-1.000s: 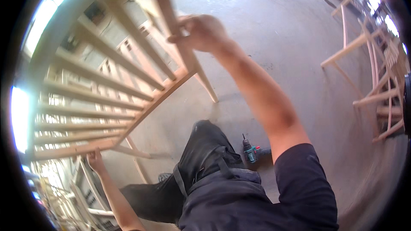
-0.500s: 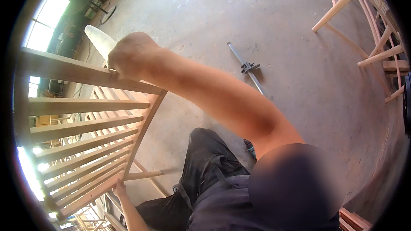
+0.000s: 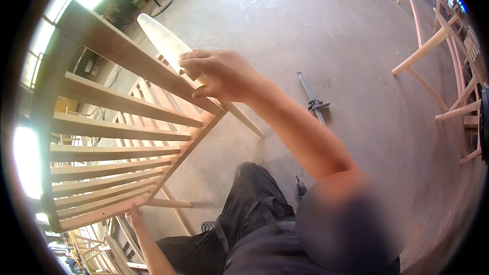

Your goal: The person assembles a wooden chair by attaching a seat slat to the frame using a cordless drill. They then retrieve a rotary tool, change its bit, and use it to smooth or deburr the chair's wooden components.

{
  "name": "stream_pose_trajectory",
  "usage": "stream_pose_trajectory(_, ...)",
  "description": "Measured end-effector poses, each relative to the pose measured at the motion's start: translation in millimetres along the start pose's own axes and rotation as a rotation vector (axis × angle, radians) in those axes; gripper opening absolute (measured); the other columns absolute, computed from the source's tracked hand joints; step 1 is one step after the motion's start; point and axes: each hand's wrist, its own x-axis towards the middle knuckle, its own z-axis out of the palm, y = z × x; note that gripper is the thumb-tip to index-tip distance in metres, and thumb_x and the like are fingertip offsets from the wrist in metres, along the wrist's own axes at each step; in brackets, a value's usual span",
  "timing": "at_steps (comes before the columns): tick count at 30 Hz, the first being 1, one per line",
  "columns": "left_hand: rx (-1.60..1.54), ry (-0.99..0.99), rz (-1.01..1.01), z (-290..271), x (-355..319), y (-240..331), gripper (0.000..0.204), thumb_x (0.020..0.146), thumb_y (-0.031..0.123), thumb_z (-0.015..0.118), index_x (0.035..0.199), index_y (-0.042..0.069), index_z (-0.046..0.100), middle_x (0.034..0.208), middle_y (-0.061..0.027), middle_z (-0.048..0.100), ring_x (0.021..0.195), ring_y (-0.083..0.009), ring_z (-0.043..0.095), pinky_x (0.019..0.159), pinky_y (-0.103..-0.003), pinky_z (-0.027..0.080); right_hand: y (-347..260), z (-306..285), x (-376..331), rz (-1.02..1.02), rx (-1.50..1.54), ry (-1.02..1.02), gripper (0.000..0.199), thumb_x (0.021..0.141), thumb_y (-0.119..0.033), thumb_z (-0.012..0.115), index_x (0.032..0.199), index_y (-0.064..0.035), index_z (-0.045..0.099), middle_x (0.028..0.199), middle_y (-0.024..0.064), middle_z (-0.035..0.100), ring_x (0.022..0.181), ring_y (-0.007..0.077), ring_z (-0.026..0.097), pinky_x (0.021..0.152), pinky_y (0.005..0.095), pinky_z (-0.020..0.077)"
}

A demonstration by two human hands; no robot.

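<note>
A slatted wooden frame (image 3: 117, 137) fills the left side, raised above the floor (image 3: 331, 35). The right hand (image 3: 221, 74) sits on its upper rail, the left hand (image 3: 135, 217) at its lower edge. A bar clamp (image 3: 313, 102) lies on the floor to the right of the frame. More wooden frames (image 3: 448, 66) stand at the far right.

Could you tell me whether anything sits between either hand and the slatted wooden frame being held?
Nothing visible does. The right hand is closed directly on the upper end of the slatted wooden frame, and the left hand touches its lower corner. The bar clamp and the drill lie apart on the concrete floor.
</note>
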Motion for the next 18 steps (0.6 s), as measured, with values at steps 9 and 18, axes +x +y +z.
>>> stream_pose_trajectory(9, 0.059, 0.404, 0.486, -18, -30, 38, 0.112, 0.085, 0.024, 0.086, 0.161, 0.001, 0.006, 0.147, -0.0224, 0.047, 0.130, -0.0348, 0.053, 0.109, -0.047, 0.046, -6, 36, -15, 0.098, 0.088, 0.173, 0.080, 0.068, -0.029, 0.092, 0.137, -0.0150, 0.054, 0.145, 0.0114, 0.057, 0.129, 0.0342, 0.057, 0.103, 0.0433, 0.0507)
stream_pose_trajectory(18, 0.206, 0.495, 0.575, 17, -75, 149, 0.067, 0.093, 0.034, 0.079, 0.136, -0.008, 0.049, 0.119, -0.0152, 0.063, 0.106, -0.0243, 0.064, 0.088, -0.037, 0.055, -4, 42, -20, 0.125, 0.141, 0.317, 0.079, 0.064, -0.030, 0.093, 0.129, -0.0199, 0.049, 0.143, 0.0084, 0.054, 0.134, 0.0328, 0.053, 0.108, 0.0452, 0.0479)
